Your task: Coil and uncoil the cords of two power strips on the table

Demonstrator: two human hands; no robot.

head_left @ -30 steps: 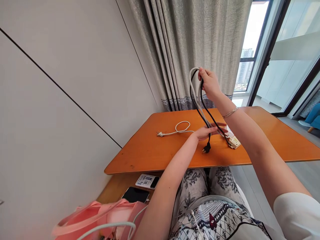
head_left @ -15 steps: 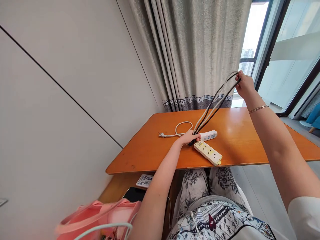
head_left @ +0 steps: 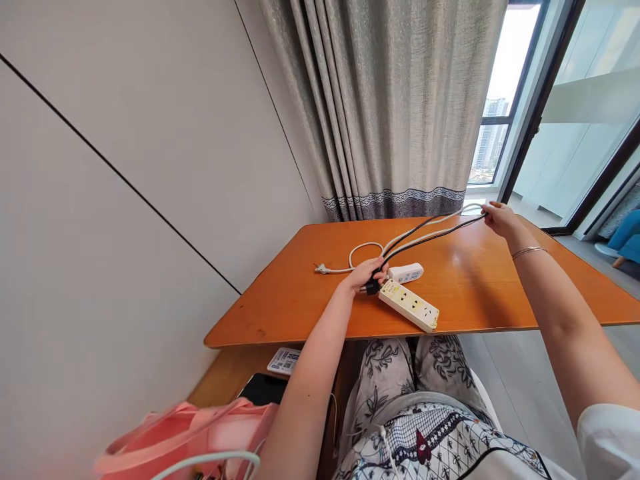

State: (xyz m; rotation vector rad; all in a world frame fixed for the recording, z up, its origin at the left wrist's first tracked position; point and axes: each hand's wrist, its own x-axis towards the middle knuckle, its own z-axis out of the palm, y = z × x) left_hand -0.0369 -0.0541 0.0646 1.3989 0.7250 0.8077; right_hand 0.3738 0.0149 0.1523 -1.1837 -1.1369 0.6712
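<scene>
My left hand (head_left: 367, 273) is closed around the near end of a bundle of black and white power cords (head_left: 425, 231), just above the table. A black plug (head_left: 371, 287) pokes out below its fingers. At the right, my right hand (head_left: 499, 219) pinches the far, looped end, so the cords stretch low between both hands. A yellowed power strip (head_left: 410, 305) lies slanted beside my left hand. Behind it sits a smaller white power strip (head_left: 407, 273). A white plug (head_left: 323, 269) rests to the left, its cord curving toward my left hand.
An orange-brown wooden table (head_left: 290, 300) spans the front, against a white wall (head_left: 125, 267) at left. A curtain (head_left: 400, 120) hangs behind it. A pink bag (head_left: 200, 433) and a black flat object (head_left: 263, 389) are on a lower surface at left.
My right hand has come down and slightly right, drawing the cords lower and flatter. My left hand has shifted a little left, and the yellowed strip has moved slightly left.
</scene>
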